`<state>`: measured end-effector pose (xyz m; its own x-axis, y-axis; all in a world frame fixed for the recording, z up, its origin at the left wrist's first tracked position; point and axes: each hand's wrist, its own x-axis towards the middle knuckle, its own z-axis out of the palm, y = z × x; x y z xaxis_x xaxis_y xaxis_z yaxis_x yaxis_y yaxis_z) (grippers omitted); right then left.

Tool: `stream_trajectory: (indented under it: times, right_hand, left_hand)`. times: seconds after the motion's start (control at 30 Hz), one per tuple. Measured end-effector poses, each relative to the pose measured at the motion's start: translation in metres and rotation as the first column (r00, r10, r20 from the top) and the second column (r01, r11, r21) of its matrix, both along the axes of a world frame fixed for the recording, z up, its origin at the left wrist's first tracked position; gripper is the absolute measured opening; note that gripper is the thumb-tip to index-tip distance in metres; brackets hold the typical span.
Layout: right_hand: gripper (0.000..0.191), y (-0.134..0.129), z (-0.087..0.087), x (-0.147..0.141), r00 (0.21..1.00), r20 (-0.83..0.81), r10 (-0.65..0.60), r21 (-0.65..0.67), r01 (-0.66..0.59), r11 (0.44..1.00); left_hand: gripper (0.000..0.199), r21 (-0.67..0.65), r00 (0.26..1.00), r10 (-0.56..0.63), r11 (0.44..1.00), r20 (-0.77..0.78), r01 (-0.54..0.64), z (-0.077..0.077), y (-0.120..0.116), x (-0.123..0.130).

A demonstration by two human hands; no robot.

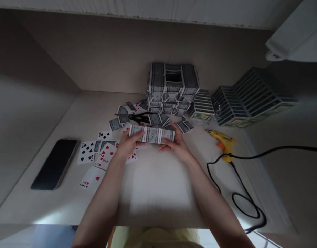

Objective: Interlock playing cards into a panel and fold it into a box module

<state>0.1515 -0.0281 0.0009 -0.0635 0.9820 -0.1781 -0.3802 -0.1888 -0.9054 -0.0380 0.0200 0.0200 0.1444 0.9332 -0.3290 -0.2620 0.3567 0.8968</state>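
Observation:
A long strip of joined playing cards (152, 135), patterned backs showing, is held level above the table. My left hand (127, 143) grips its left end, thumb on top. My right hand (177, 143) pinches the right end between thumb and fingers. Behind the strip stands a box-like structure built of cards (173, 86), with an opening in its top. Black-handled scissors (139, 119) lie among cut card pieces (115, 124) just beyond my hands. Face-up cards (87, 151) are spread near my left forearm, partly under it.
A black phone (54, 164) lies at the left. To the right, a yellow glue gun (225, 141) rests with its black cable (246, 206) looping toward the front edge. Several stacks of boxed card decks (232, 106) stand at the back right. Walls enclose the table (158, 193).

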Motion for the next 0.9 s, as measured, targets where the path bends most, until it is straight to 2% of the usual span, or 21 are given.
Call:
stream_trajectory:
  times: [0.07, 0.2, 0.37, 0.43, 0.5, 0.57, 0.63, 0.67, 0.73, 0.9]
  right_hand:
    - [0.077, -0.001, 0.001, -0.001, 0.999, 0.02, 0.045, 0.011, -0.046, 0.999]
    - [0.056, -0.002, 0.001, -0.003, 0.995, 0.08, 0.055, 0.013, -0.057, 0.998]
    - [0.066, -0.004, -0.003, -0.008, 0.983, 0.171, 0.068, 0.032, -0.075, 0.997]
    - [0.066, -0.005, -0.007, -0.009, 0.963, 0.264, 0.051, 0.074, -0.073, 0.995]
    - [0.061, -0.005, -0.012, -0.009, 0.902, 0.428, -0.05, 0.197, -0.04, 0.98]
    - [0.057, -0.004, -0.015, -0.009, 0.787, 0.583, -0.204, 0.354, -0.02, 0.935]
    - [0.056, -0.004, -0.016, -0.007, 0.684, 0.664, -0.301, 0.453, -0.049, 0.89]
    - [0.056, -0.003, -0.016, -0.006, 0.659, 0.683, -0.315, 0.476, -0.074, 0.876]
    - [0.057, -0.003, -0.014, -0.003, 0.655, 0.692, -0.305, 0.501, -0.131, 0.856]
    - [0.056, -0.002, -0.01, 0.004, 0.711, 0.664, -0.231, 0.512, -0.207, 0.834]
  left_hand:
    - [0.036, 0.001, 1.0, -0.009, 1.0, -0.024, 0.009, -0.001, -0.001, 0.002]
    - [0.042, 0.011, 0.997, -0.073, 0.997, -0.035, 0.074, -0.004, -0.003, 0.002]
    - [0.039, -0.004, 0.999, -0.044, 0.999, -0.021, 0.043, -0.006, -0.001, 0.001]
    - [0.037, -0.019, 0.999, -0.039, 0.999, -0.024, 0.039, -0.006, 0.0, -0.002]
    - [0.034, -0.032, 0.998, -0.045, 0.999, -0.034, 0.044, -0.005, 0.002, -0.005]
    - [0.032, -0.042, 0.998, -0.046, 0.998, -0.047, 0.045, -0.004, 0.004, -0.009]
    - [0.032, -0.053, 0.997, -0.047, 0.998, -0.059, 0.044, -0.002, 0.005, -0.012]
    - [0.032, -0.058, 0.996, -0.051, 0.997, -0.066, 0.047, -0.002, 0.005, -0.013]
    - [0.032, -0.061, 0.995, -0.063, 0.996, -0.079, 0.058, -0.002, 0.005, -0.014]
    - [0.031, -0.061, 0.99, -0.098, 0.994, -0.106, 0.092, -0.002, 0.003, -0.014]
